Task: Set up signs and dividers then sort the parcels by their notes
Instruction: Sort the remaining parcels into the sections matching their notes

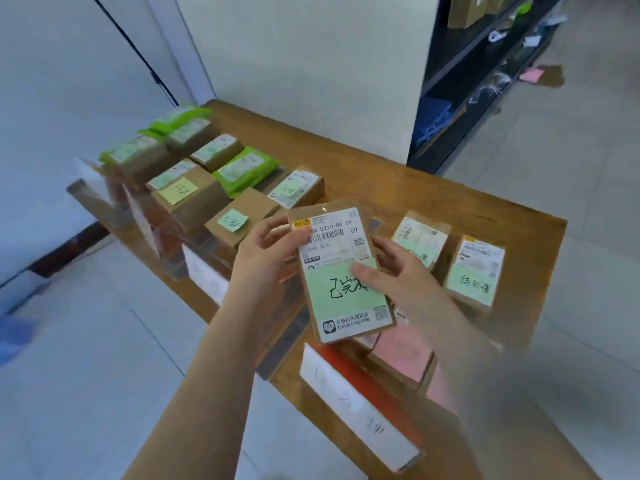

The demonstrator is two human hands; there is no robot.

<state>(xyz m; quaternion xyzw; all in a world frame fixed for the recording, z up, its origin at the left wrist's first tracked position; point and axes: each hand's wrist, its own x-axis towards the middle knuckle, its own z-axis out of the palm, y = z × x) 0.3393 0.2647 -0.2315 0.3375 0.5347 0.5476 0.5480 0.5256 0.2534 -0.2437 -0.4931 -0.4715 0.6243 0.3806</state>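
Note:
Both hands hold a flat brown parcel (341,271) above the wooden table (485,202); it bears a shipping label and a green handwritten note. My left hand (268,251) grips its left edge. My right hand (391,268) holds the right edge, thumb pressed on the note. Two brown parcels with green notes (420,239) (474,273) lie to the right. A parcel with a pink note (403,353) sits below the held one. Several brown and green parcels (194,168) with notes crowd the far left. White signs (360,410) (204,277) stand at the table's near edge.
Clear acrylic dividers (135,216) stand upright along the table's left part. A white pillar (311,64) rises behind the table. Dark shelving (485,64) with boxes and bags runs at the upper right. Pale tiled floor surrounds the table.

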